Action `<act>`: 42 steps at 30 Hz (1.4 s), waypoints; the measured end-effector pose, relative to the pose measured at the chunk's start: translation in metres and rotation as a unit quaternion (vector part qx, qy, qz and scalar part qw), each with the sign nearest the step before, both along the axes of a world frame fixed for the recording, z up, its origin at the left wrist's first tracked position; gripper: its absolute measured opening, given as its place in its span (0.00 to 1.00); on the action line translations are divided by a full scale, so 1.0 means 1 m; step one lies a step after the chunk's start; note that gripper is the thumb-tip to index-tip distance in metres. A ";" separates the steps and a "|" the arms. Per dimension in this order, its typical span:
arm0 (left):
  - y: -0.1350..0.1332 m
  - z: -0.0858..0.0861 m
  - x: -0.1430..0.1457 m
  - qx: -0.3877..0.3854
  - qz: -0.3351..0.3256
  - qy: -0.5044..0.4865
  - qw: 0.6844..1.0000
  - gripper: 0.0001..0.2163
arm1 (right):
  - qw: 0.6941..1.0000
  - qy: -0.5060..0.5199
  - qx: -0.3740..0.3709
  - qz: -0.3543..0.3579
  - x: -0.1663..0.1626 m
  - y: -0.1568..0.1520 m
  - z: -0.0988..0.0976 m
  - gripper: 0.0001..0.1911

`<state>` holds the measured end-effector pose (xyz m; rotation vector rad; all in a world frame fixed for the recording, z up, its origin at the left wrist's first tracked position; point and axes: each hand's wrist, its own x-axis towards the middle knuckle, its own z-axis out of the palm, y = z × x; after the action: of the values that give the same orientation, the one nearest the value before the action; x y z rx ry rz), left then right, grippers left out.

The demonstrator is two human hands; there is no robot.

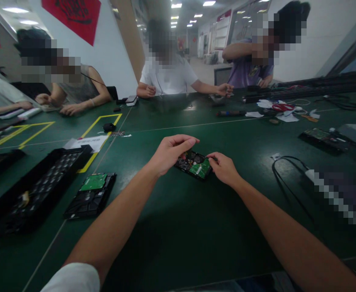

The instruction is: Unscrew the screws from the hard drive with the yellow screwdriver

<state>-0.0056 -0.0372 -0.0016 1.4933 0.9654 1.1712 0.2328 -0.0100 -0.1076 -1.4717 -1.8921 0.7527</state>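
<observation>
A black hard drive (196,165) with a green circuit board lies on the green table in front of me, tilted at an angle to its edges. My right hand (225,168) pinches the drive's right corner between thumb and fingers. Over its upper left end, my left hand (173,153) is closed, thumb pressed toward the index finger. Whatever sits in that pinch, if anything, is too small to make out, and the hand hides part of the drive. Off to the left rests a second hard drive (91,195), its green board facing up.
Left of me stands a long black tray (44,182) with slots. A third drive (324,140), a cable (277,172) and scraps of paper (287,117) lie to the right. Several people sit across the table (178,227), their hands near its far side.
</observation>
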 end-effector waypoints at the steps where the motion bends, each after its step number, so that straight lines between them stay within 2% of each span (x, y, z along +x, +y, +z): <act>1: 0.000 0.000 0.000 0.005 -0.006 0.003 1.000 0.15 | 1.000 0.004 -0.001 -0.001 0.000 0.000 0.000 0.16; 10: -0.002 0.002 0.002 -0.032 -0.051 -0.052 0.997 0.14 | 0.993 0.083 -0.079 -0.026 0.001 0.004 0.000 0.15; 16: -0.002 0.002 0.003 -0.051 -0.051 -0.096 0.993 0.14 | 0.995 0.070 -0.062 -0.023 0.001 0.003 -0.003 0.15; 22: -0.004 0.003 0.004 -0.048 -0.074 -0.087 0.992 0.10 | 0.995 0.073 -0.059 -0.023 0.001 0.003 -0.004 0.15; 29: -0.001 0.004 0.000 -0.033 -0.038 -0.063 0.997 0.09 | 0.996 0.065 -0.053 -0.023 0.000 0.002 -0.001 0.13; 33: 0.000 0.004 0.001 -0.058 -0.061 -0.100 0.991 0.11 | 0.997 0.062 -0.048 -0.023 -0.001 0.001 0.000 0.13; 37: -0.001 0.004 0.003 -0.081 -0.081 -0.145 0.983 0.08 | 0.997 0.061 -0.046 -0.022 -0.001 0.000 0.002 0.13; 42: -0.002 0.002 0.005 -0.071 -0.092 -0.144 0.983 0.09 | 0.998 0.043 -0.034 -0.015 -0.001 0.001 0.001 0.14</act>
<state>-0.0007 -0.0390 0.0007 1.2299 0.6840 1.1230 0.2322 -0.0094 -0.1063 -1.4810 -1.7927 0.8606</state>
